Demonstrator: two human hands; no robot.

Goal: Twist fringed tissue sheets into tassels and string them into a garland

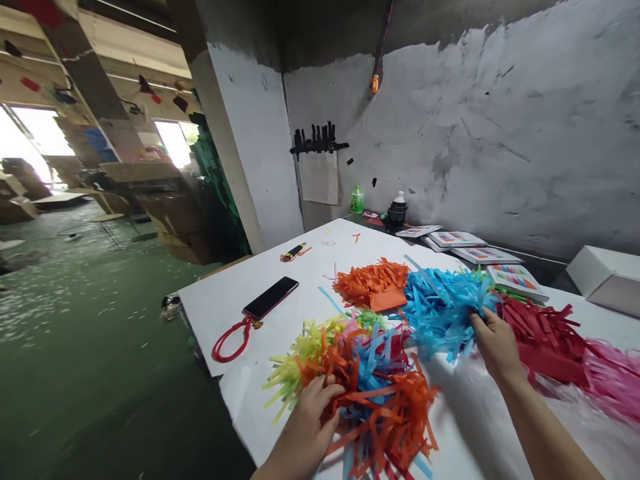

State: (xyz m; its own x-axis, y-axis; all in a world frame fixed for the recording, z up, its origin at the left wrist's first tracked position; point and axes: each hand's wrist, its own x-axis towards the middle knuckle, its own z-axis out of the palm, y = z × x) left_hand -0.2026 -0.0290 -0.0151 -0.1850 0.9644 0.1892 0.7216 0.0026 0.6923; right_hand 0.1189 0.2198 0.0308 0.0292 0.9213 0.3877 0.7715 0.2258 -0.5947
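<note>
My left hand (311, 421) is closed on a mixed bunch of tissue-paper tassels (370, 373) in orange, blue and red at the front of the table. Yellow-green paper strips (295, 353) spread out beside its left edge. My right hand (495, 337) pinches the near right side of a fluffy pile of blue tissue-paper fringe (440, 307). Its thumb and index finger press together there. Behind the mixed bunch lies orange paper fringe (373, 280) with a flat uncut band. To the right of my right hand are dark red fringe (545, 333) and pink fringe (615, 377).
On the white table (240, 280) lie a phone (271, 298) with a red cord loop (231, 341) and a yellow-black cutter (294, 252). Picture cards (457, 239) and a white box (607, 280) line the wall side. Clear plastic film (575, 413) covers the front right.
</note>
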